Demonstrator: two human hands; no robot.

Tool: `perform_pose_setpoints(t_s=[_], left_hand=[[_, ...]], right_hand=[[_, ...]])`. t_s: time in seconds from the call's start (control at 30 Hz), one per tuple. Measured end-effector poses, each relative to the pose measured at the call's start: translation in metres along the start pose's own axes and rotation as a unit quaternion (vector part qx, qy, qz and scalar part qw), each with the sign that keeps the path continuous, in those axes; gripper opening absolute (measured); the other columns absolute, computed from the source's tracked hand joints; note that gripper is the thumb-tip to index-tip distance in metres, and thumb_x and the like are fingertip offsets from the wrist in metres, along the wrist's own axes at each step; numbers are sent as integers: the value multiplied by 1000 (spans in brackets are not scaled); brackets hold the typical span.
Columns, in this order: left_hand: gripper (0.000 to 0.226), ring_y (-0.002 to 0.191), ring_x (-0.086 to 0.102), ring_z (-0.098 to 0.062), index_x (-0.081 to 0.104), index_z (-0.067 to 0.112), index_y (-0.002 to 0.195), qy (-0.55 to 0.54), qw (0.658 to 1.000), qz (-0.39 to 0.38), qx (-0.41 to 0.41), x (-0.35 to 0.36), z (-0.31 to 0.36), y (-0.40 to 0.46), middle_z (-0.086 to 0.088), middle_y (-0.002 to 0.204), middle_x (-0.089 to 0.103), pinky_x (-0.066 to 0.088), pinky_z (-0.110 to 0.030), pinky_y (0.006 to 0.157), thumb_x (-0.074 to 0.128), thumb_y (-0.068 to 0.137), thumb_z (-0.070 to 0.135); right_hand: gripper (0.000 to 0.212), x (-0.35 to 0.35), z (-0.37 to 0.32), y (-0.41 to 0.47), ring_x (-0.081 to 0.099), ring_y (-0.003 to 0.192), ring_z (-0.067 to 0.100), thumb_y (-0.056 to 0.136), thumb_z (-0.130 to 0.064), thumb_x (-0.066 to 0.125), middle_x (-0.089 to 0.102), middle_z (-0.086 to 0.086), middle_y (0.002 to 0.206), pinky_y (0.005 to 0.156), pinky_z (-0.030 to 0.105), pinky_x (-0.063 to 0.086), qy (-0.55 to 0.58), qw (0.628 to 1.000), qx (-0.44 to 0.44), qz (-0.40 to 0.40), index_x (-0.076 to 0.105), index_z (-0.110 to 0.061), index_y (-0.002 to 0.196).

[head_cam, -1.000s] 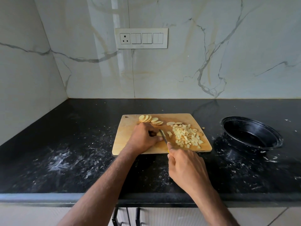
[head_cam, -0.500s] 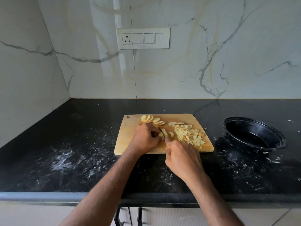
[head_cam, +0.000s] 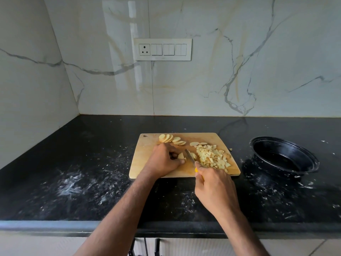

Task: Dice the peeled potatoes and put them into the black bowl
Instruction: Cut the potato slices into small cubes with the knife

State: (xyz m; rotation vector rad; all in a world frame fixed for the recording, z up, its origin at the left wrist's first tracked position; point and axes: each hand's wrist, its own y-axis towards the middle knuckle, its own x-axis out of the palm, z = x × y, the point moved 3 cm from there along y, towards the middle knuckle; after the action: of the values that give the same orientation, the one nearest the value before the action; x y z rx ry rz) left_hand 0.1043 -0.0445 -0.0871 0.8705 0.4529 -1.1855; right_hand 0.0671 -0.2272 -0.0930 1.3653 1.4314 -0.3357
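On the wooden cutting board (head_cam: 147, 163), near its middle, the left hand (head_cam: 164, 161) curls its fingers over a small stack of potato slices (head_cam: 181, 156), pinning them against the wood; only a pale wedge of the stack shows past the fingertips. Just to the right of it, the right hand (head_cam: 215, 189) is closed round the yellow handle of a knife (head_cam: 191, 157), with the forefinger stretched along the top toward the blade. The blade slants up and to the left, its edge close beside the held slices, between them and the heap of diced potato (head_cam: 212, 157).

That heap covers the right half of the board, a loose mound of small pale-yellow cubes reaching almost to the right edge. Along the far edge of the board, a fanned row of round slices (head_cam: 171, 139) lies uncut, with a couple more slices (head_cam: 197, 144) apart from it, touching the top of the heap.

The black bowl (head_cam: 310, 159) stands on the black countertop (head_cam: 83, 163) well to the right of the board, toward the counter's right edge; no potato shows inside it. White smears and flecks mark the counter to the left of the board and round the bowl.
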Motion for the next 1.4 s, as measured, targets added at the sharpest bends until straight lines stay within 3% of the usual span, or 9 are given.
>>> perform_pose_setpoints(t_s=[0.07,0.23,0.37,0.53,0.63,0.77,0.9,1.2,1.4], left_hand=[[19,72,61,-10,80,14,96,-10,1000,-5,9,-4,-3,0,0,83,73,54,-30,70,81,78,20],[24,82,61,-4,79,14,106,-11,1000,1,5,-7,-5,1,8,94,71,42,0,69,80,82,11],[22,85,60,-1,79,12,104,-28,1000,5,-4,-4,-5,1,5,102,74,38,2,73,82,82,13],[17,77,56,10,80,12,99,-40,999,2,-9,-5,-5,1,19,84,63,41,1,69,82,82,11],[13,75,59,5,80,13,94,-38,999,-2,2,-6,-4,0,18,81,64,44,-3,67,81,82,12],[17,67,59,-12,78,15,84,-27,1000,1,1,-4,-7,1,-2,78,71,53,-29,65,86,75,26],[19,62,50,-2,72,22,74,-19,1000,10,-1,-1,-6,1,6,72,66,44,-17,56,89,72,30],[24,77,64,-22,78,5,86,-28,999,21,1,-1,-6,3,-11,88,74,53,-37,76,88,75,24],[22,72,56,-15,76,5,82,-30,999,12,4,1,-8,4,-14,87,73,54,-43,77,86,77,24]], right_hand=[[38,1,-3,0,57,61,6,101,-31,51,74,-10,85,48,7,27,-11,1000,-15,-9,58,-31,138],[41,8,-6,-1,62,59,6,101,-31,48,71,-9,76,58,23,56,-47,998,-42,-21,55,-27,141],[44,10,-10,-3,60,56,8,100,-27,49,67,-8,70,56,27,57,-66,995,-72,-25,52,-22,144],[46,10,-10,-4,58,54,10,100,-25,49,65,-7,67,53,24,54,-76,993,-86,-31,48,-20,146],[44,9,-9,-4,60,56,8,100,-26,51,68,-8,72,55,21,54,-63,995,-75,-24,52,-22,144],[42,7,-7,-2,52,50,4,101,-30,50,68,-10,70,53,13,48,-26,998,-52,-11,53,-24,143],[42,4,-8,-2,45,42,4,102,-30,49,58,-12,60,45,9,36,-5,998,-54,-20,54,-25,143],[42,5,-11,-3,42,43,4,101,-30,50,53,-13,60,43,8,24,-15,997,-70,-36,53,-25,143],[43,7,-8,-2,48,46,4,102,-32,48,55,-14,62,46,8,34,-8,997,-66,-42,50,-25,145]])
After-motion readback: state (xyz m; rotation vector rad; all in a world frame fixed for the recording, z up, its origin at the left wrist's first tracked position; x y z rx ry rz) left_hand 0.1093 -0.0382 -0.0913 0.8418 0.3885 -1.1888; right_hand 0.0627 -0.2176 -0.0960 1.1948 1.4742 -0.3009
